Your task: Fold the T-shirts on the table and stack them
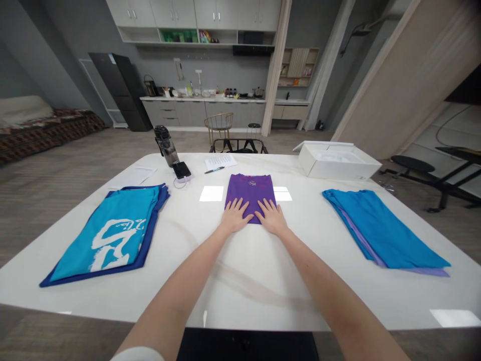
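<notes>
A purple shirt [251, 189], folded into a neat rectangle with a small pale logo near its collar, lies flat on the white table [263, 281]. My left hand [235, 215] rests palm down on its near left corner, fingers spread. On the near right corner lies my right hand [271, 216], also flat with fingers apart. To the left is a folded turquoise shirt [108, 230] with white lettering, on top of a dark blue garment [141, 258]. At the right, a folded blue garment [387, 228] covers most of a lilac one [432, 272].
Along the table's far side stand a dark bottle [166, 145], a black phone-like device [182, 170] with a cable, a printed sheet [225, 161] with a pen [214, 170], and an open white box [338, 163]. More paper [133, 176] lies far left. A chair [240, 145] is behind the table.
</notes>
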Available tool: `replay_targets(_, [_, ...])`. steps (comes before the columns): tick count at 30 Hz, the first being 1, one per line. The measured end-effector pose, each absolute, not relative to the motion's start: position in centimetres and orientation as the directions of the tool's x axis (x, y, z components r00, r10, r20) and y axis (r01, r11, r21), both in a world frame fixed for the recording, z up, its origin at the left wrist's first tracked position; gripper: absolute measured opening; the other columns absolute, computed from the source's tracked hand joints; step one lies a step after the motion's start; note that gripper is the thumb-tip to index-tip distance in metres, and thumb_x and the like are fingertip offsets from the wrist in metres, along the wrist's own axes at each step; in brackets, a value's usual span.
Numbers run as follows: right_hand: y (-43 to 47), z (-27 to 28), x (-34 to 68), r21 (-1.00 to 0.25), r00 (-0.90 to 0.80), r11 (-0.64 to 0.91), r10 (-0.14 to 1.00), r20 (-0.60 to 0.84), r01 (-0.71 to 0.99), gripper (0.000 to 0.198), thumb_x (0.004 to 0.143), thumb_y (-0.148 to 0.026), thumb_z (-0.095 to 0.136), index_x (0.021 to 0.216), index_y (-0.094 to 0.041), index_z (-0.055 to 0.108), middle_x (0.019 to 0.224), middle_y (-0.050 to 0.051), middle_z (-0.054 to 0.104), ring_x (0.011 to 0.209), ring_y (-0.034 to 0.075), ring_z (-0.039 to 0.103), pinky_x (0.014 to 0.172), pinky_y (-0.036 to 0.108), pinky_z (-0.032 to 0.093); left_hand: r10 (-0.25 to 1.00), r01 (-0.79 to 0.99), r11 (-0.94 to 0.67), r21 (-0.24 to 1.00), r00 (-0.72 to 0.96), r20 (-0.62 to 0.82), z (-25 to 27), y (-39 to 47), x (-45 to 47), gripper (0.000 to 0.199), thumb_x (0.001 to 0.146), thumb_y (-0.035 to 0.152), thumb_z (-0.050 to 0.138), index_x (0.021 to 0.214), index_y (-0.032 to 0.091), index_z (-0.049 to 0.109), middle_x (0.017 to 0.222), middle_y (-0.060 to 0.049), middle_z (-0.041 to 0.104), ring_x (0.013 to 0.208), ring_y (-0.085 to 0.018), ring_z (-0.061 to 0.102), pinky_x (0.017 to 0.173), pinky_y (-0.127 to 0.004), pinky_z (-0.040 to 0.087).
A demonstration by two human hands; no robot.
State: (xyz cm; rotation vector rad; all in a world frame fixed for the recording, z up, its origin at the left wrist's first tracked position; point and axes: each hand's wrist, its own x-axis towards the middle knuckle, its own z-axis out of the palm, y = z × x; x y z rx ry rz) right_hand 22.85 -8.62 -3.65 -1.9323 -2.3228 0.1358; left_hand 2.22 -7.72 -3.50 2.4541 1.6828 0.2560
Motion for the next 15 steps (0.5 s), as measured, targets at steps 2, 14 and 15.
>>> replay_targets(2, [-9.4, -3.7, 23.0, -0.149, -0.135, 0.136, 0.991, 0.021, 0.979, 0.07, 0.104, -0.064, 0.023, 0.165, -0.029, 0.025, 0.172, 0.004, 0.018, 0.158, 0.029, 0.014, 0.125, 0.057, 0.01, 0.943, 0.914, -0.329, 0.236, 0.332, 0.03, -3.3, -8.3, 2.1, 0.08, 0.097, 0.074, 0.028, 0.162, 0.028, 0.032, 0.171, -0.006, 0.023, 0.159, -0.03, 0.015, 0.128, -0.049, 0.013])
replay_targets(14, [-13.3, -3.9, 26.7, -0.192, -0.161, 0.148, 0.985, -0.055, 0.97, 0.067, 0.107, -0.054, 0.027, 0.165, -0.021, 0.026, 0.171, 0.009, 0.02, 0.157, 0.03, 0.017, 0.125, 0.057, 0.012, 0.898, 0.884, -0.422, 0.202, 0.438, -0.042, -2.9, -13.2, -4.0, 0.06, 0.107, 0.041, 0.025, 0.162, 0.016, 0.029, 0.17, -0.013, 0.022, 0.158, -0.025, 0.019, 0.127, -0.05, 0.018])
replay_targets(15, [-13.6, -3.9, 27.2, -0.209, -0.178, 0.168, 0.984, -0.029, 0.963, 0.063, 0.107, -0.049, 0.03, 0.162, -0.02, 0.033, 0.169, 0.01, 0.025, 0.156, 0.03, 0.022, 0.125, 0.054, 0.016, 0.891, 0.877, -0.44, 0.193, 0.453, -0.024, -2.8, -13.5, -4.7, 0.056, 0.107, 0.03, 0.027, 0.16, 0.016, 0.034, 0.168, -0.012, 0.028, 0.156, -0.023, 0.025, 0.127, -0.048, 0.02])
